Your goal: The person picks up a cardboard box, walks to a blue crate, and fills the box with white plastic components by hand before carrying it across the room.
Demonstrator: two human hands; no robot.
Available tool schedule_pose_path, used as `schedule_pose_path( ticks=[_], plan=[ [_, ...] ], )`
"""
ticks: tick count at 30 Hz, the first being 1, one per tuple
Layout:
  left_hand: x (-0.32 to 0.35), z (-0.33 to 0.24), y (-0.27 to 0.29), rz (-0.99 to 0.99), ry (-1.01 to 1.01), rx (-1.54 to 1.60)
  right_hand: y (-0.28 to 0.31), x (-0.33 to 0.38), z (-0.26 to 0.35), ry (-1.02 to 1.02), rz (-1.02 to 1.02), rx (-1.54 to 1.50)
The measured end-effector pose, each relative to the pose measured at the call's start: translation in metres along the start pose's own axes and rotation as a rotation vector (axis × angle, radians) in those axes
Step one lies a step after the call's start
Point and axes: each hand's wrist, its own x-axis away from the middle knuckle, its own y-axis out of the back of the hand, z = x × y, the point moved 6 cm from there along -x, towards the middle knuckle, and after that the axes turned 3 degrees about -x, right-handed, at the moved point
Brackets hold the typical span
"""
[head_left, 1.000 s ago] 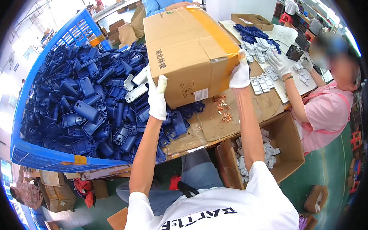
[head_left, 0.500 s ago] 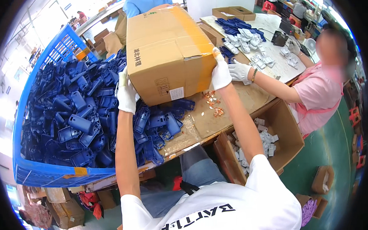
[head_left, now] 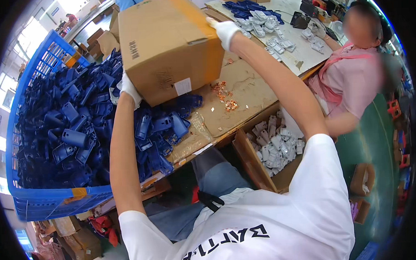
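Observation:
A large brown cardboard box (head_left: pixel 162 63), sealed with yellow tape, is held between my two white-gloved hands over the far part of the workbench. My left hand (head_left: pixel 130 90) presses against its left side near the bottom; the box hides some of the fingers. At the upper right edge, my right hand (head_left: pixel 225 34) grips the box with its fingers along the taped side. Below and left of it lie many dark blue plastic housings (head_left: pixel 77 139), piled in a big blue plastic crate (head_left: pixel 59 199) and spilling onto the bench.
Small copper-coloured parts (head_left: pixel 231 105) lie on the cardboard-covered bench (head_left: pixel 257 89). An open carton (head_left: pixel 248 154) of white plastic parts stands below its edge. White housings (head_left: pixel 278 42) rest on the right-hand table. A co-worker in pink (head_left: pixel 352 74) sits at the right; another person in blue (head_left: pixel 128 0) is behind the box.
The box, still between my hands, has shifted left and farther away in the view, which has itself moved. The co-worker's gloved hand beside my right hand has drawn back.

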Motion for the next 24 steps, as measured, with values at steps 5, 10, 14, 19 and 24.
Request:
schedule_pose_path(
  ticks=[5,10,14,19,24],
  plan=[
    [-0.051,-0.004,0.033,-0.358,-0.136,-0.172,0.026,0.021,-0.011,-0.009,0.034,-0.139],
    [-0.065,0.014,-0.007,-0.114,-0.133,-0.038,0.052,0.013,-0.013,0.13,0.019,-0.081],
    [-0.071,0.012,0.037,-0.242,-0.171,0.072,0.026,0.031,0.004,0.18,-0.028,0.321],
    [-0.071,-0.007,0.039,-0.218,-0.173,0.086,-0.005,0.041,0.068,0.261,-0.095,0.898],
    [-0.029,-0.01,-0.034,-0.102,-0.12,0.037,0.026,0.023,0.071,0.303,-0.276,0.875]
  ],
)
